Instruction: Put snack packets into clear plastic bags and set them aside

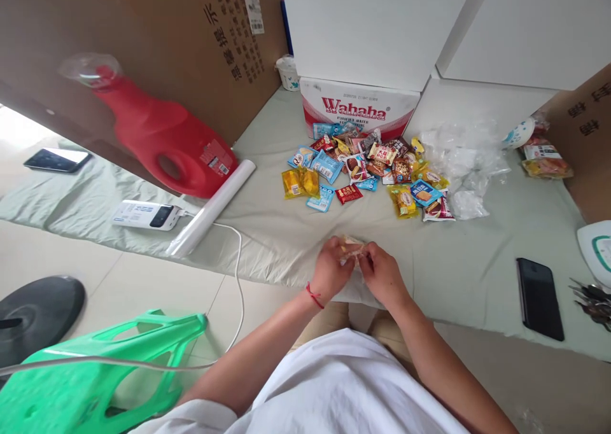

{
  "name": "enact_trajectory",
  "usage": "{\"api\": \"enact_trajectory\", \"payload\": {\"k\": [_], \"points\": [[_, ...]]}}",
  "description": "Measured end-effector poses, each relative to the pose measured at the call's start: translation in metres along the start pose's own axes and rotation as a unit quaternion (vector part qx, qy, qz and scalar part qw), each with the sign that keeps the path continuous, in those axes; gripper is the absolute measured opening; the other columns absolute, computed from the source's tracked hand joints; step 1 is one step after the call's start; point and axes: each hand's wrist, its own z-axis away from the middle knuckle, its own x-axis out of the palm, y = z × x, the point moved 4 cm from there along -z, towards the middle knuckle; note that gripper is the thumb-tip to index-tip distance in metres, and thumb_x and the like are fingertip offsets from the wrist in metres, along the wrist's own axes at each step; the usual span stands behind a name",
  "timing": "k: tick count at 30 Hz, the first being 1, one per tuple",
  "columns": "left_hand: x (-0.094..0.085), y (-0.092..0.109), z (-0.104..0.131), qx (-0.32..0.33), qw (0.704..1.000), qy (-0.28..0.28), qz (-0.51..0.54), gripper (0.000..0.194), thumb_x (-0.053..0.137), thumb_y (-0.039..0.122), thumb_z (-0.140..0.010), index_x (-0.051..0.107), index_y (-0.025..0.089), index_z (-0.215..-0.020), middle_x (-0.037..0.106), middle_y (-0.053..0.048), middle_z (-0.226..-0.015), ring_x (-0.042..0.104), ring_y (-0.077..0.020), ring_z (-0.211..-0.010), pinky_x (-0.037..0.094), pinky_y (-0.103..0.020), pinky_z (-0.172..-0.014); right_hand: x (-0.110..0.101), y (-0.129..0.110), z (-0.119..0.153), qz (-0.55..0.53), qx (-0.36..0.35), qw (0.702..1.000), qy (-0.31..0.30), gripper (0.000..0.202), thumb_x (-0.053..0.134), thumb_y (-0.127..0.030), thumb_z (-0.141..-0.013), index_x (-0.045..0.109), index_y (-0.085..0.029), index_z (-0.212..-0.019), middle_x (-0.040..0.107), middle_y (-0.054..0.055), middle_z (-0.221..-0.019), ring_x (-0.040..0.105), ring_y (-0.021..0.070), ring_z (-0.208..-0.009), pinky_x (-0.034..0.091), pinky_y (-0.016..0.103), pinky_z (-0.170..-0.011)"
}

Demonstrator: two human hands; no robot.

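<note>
Between my two hands is a small snack packet [353, 248] in a clear, pinkish wrapper, held at the near edge of the cloth-covered surface. My left hand [333, 267], with a red string on its wrist, pinches one side of the packet. The other side is gripped by the closed fingers of my right hand [382, 272]. What exactly the wrapper contains is too small to tell. Beyond the hands lies a pile of wrapped snacks [377, 160] in blue, red, yellow and brown. Crumpled clear plastic bags [470, 160] lie to the right of that pile.
A Wahaha carton [358, 106] stands behind the snacks. On the left are a red jug [167, 135], a plastic roll [212, 208], a power bank [146, 214] with a cable, and a green stool [105, 370]. A black phone [540, 298] lies at right.
</note>
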Motion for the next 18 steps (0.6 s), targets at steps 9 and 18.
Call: {"api": "enact_trajectory", "payload": {"k": [9, 18], "points": [[-0.004, -0.009, -0.005, -0.084, 0.994, 0.025, -0.059, 0.034, 0.075, 0.039, -0.080, 0.067, 0.016, -0.104, 0.064, -0.015, -0.116, 0.059, -0.0324, -0.115, 0.048, -0.049, -0.102, 0.012, 0.024, 0.020, -0.193, 0.048, 0.980, -0.008, 0.020, 0.046, -0.044, -0.097, 0.056, -0.026, -0.095, 0.066, 0.003, -0.080, 0.065, 0.0208, -0.070, 0.055, 0.035, -0.069], [0.034, 0.055, 0.038, 0.267, 0.963, 0.001, -0.043, 0.016, 0.054, 0.021, -0.095, 0.067, 0.025, -0.104, 0.070, -0.012, -0.119, 0.058, -0.0283, -0.128, 0.044, -0.048, -0.106, 0.001, 0.032, 0.073, -0.621, 0.171, 0.759, 0.096, 0.032, 0.056, -0.054, -0.091, 0.067, -0.024, -0.094, 0.072, 0.004, -0.098, 0.068, 0.0195, -0.087, 0.058, 0.032, -0.074]]}}
